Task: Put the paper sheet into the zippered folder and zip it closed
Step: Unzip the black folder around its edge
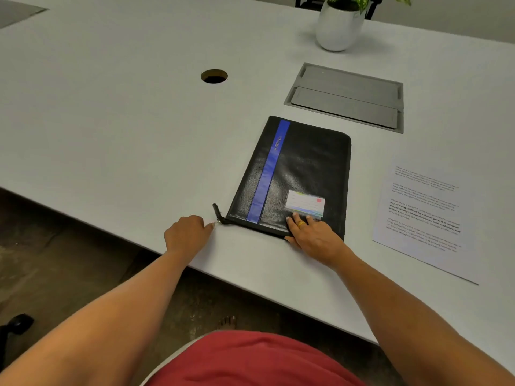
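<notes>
A black zippered folder (303, 174) with a blue stripe and a card pocket lies flat on the white table (111, 121), its zipped edge toward me. My left hand (186, 234) pinches the zipper pull (218, 215) at the folder's near-left corner. My right hand (313, 235) presses flat on the folder's near-right corner, fingers spread on the cover. A printed paper sheet (425, 218) lies on the table to the right of the folder, apart from it and untouched.
A grey cable hatch (345, 97) is set into the table behind the folder. A round cable hole (214, 76) sits to the far left of it. A white plant pot (338, 27) stands at the back. The table edge runs diagonally just below my hands.
</notes>
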{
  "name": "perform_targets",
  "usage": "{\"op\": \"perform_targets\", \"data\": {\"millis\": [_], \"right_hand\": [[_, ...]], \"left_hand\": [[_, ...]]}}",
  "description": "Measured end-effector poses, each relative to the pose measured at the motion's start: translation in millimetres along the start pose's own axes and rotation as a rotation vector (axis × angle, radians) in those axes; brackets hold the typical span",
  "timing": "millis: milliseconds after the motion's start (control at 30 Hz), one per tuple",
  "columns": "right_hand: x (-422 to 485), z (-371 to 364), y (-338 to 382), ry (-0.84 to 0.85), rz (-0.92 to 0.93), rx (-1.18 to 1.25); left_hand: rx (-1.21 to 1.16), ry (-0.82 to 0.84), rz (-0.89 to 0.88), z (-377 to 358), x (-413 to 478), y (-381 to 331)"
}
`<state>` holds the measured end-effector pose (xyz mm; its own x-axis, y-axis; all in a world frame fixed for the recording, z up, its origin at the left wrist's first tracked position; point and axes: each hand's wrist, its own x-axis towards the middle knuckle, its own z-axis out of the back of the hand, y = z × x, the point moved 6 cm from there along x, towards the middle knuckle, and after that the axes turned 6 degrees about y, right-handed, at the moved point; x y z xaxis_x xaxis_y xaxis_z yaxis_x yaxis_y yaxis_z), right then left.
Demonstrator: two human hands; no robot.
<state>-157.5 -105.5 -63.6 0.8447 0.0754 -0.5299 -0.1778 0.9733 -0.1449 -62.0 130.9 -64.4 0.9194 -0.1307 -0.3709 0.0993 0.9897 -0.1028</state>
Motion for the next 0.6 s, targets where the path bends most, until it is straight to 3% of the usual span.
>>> {"op": "perform_targets", "data": {"millis": [100, 167, 333, 500, 600], "right_hand": [[-5.2, 1.4, -4.6, -0.048, -0.058, 0.112], [-8.8, 6.2, -8.9, -0.189, -0.133, 0.217], [-14.6, -0.1, -27.1, -0.487, -0.407, 0.625], [-29.2, -32.0, -47.9, -0.418, -0.813, 1.064], [-32.0, -36.7, -54.4, -0.439, -0.902, 1.297]], "left_hand": [[-0.089, -0.065, 0.045, 17.9, 3.1, 0.5], [-0.135, -0.134, 0.027, 27.9, 4.2, -6.2], [-0.220, -0.267, -0.253, 41.9, 7.6, -48.4], [-0.204, -0.138, -0.564, 29.6, 12.6, -92.7], [-0.057, 0.036, -0.653, 12.5, 16.9, -112.7]]}}
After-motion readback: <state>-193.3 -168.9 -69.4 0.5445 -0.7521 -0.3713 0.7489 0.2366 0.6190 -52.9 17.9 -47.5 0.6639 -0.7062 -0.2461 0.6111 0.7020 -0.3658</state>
